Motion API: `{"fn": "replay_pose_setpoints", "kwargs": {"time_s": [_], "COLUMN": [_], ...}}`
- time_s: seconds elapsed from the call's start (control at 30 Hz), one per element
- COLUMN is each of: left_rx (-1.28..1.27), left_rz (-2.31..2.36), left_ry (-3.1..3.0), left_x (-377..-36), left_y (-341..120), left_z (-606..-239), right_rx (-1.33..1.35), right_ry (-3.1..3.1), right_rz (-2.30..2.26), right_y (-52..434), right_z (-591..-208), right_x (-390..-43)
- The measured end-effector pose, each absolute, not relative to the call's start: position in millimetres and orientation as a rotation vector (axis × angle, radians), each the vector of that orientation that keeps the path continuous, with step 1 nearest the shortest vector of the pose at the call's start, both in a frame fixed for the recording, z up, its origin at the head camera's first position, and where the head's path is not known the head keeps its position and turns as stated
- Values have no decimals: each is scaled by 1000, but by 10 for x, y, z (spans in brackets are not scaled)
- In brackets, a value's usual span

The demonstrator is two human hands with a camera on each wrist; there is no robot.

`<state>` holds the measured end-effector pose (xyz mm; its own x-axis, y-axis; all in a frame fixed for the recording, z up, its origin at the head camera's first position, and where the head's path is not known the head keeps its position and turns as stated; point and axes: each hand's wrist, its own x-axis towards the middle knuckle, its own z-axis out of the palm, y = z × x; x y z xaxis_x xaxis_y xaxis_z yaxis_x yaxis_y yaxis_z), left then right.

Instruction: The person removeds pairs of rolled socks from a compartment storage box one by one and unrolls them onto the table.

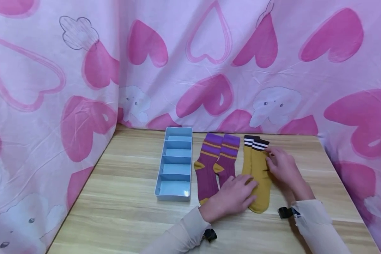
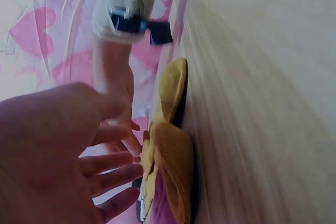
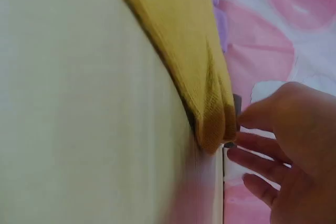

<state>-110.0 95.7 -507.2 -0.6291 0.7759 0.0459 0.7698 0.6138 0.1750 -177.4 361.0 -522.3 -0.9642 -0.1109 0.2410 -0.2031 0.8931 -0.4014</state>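
A pair of mustard socks lies side by side, the front sock (image 1: 261, 176) partly over the back sock (image 1: 246, 160), with black-and-white striped cuffs at the far end. At the right edge of the front cuff is my right hand (image 1: 284, 167), its fingertips at the fabric with thumb and fingers apart. My left hand (image 1: 230, 195) reaches over the lower part of the mustard pair, fingers spread. Beneath and beside that forearm lie two maroon socks (image 1: 206, 176) with purple striped tops and gold heels. In the left wrist view, a gold toe (image 2: 176, 171) shows beside the left fingers.
Left of the socks stands a blue organizer box (image 1: 173, 176) with several compartments in a row. Wood-grain table (image 1: 120, 204) carries everything. Pink heart-printed cloth (image 1: 203, 88) hangs behind and along both sides. Black wrist mounts (image 1: 285, 212) sit on both sleeves.
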Motion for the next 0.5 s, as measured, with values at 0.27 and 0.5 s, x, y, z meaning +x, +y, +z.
{"fn": "replay_pose_setpoints", "kwargs": {"time_s": [0.27, 0.5], "left_rx": [1281, 1277], "left_rz": [100, 130], "left_ry": [2916, 2879], "left_x": [-1231, -1236], "left_y": [1034, 1063], "left_z": [-5168, -5239], "right_rx": [389, 315], "right_ry": [-2898, -3007], "right_rz": [686, 631], "right_y": [3558, 3605], "right_z": [-5262, -5264], "right_x": [-1639, -1623]}}
